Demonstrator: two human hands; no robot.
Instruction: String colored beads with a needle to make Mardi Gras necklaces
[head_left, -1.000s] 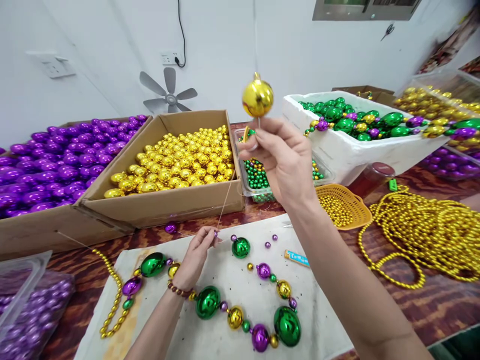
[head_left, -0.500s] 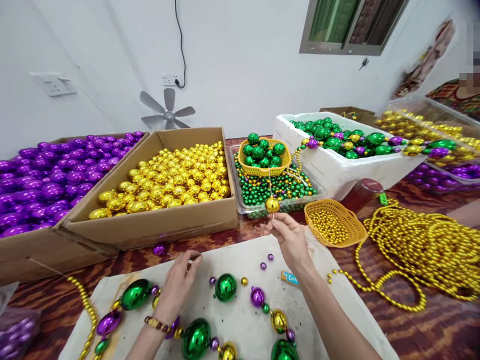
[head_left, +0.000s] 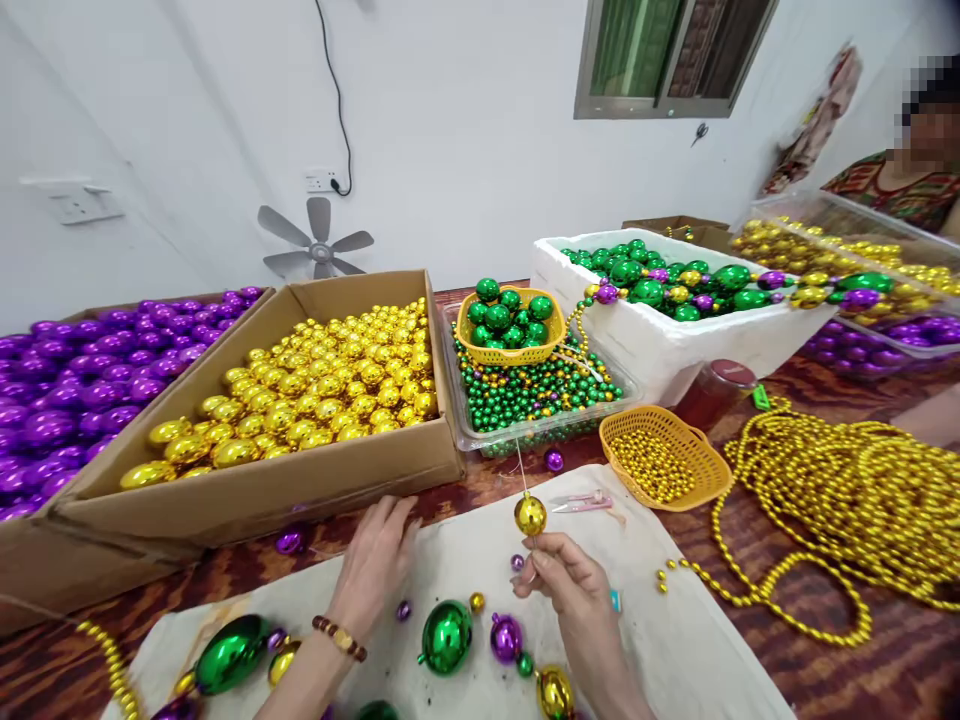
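Between the thumb and fingers of my right hand [head_left: 581,605] is a thin needle-like wire [head_left: 521,465]. A round gold bead [head_left: 530,514] is threaded on it, just above the fingertips. My left hand [head_left: 377,560], with a beaded bracelet [head_left: 340,638] at the wrist, is over the cloth's back edge near the gold-bead box. Its fingers are stretched out, slightly blurred, with nothing seen in them. A large green bead [head_left: 447,638], a purple bead [head_left: 506,638] and small loose beads lie on the pale cloth [head_left: 675,640] between and below my hands.
A cardboard box [head_left: 262,500] of gold beads stands behind my left hand. Behind my right are a clear tray [head_left: 469,437], an orange basket [head_left: 712,490] and pink-handled snips [head_left: 583,503]. Gold bead strands [head_left: 832,500] lie right; a person [head_left: 900,195] sits at far right.
My right hand has come down nearer the cloth with the gold bead and wire. My left hand's fingers have straightened out. The view has shifted, and the snips now show.
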